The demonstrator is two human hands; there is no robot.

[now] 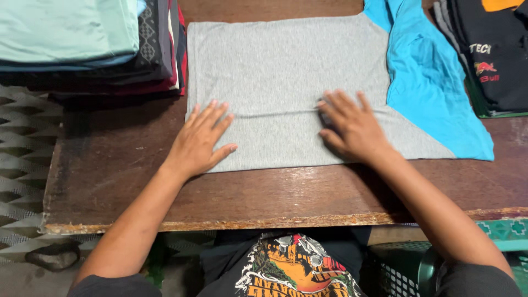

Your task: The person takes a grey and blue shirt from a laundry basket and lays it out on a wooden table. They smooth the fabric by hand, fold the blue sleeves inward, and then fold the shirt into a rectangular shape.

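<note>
Two flat palms on grey-and-blue shirt (286, 82), spread across brown worktop (110, 165): left hand (201, 140) at near left edge, right hand (352, 126) beside blue sleeve, both wide open, gripping nothing, likely pressing cloth smooth. Folded clothes stack (82, 44) at far left, dark shirts (489, 55) at far right.

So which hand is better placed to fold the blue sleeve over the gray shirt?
Probably the right hand. It lies flat on the gray shirt right beside the blue sleeve. The left hand rests on the shirt's opposite edge, farther from the sleeve.
</note>
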